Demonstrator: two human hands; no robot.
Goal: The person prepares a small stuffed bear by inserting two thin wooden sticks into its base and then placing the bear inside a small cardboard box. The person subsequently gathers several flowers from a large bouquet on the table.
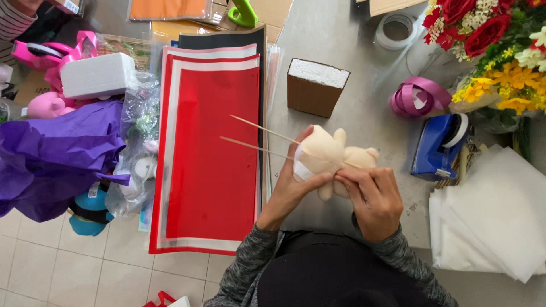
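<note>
Both hands grip a cream bear [333, 154] above the bench [352, 79], left hand [290, 185] with fingers clenched round its taped end where two sticks [256, 139] jut out, right hand [372, 196] pinching its body, beside red sheets [210, 170].

Paper sheets [213, 165] lie left; foam block [316, 86] far; tape dispenser [439, 146] right; toy bear [333, 158] between, above the surface [352, 62].

A small cream plush bear [333, 156] lies tilted, head toward three o'clock, held above the grey counter [352, 79]. Two thin wooden skewers [259, 139] stick out of it, pointing toward ten o'clock over red wrapping sheets [213, 170].
</note>
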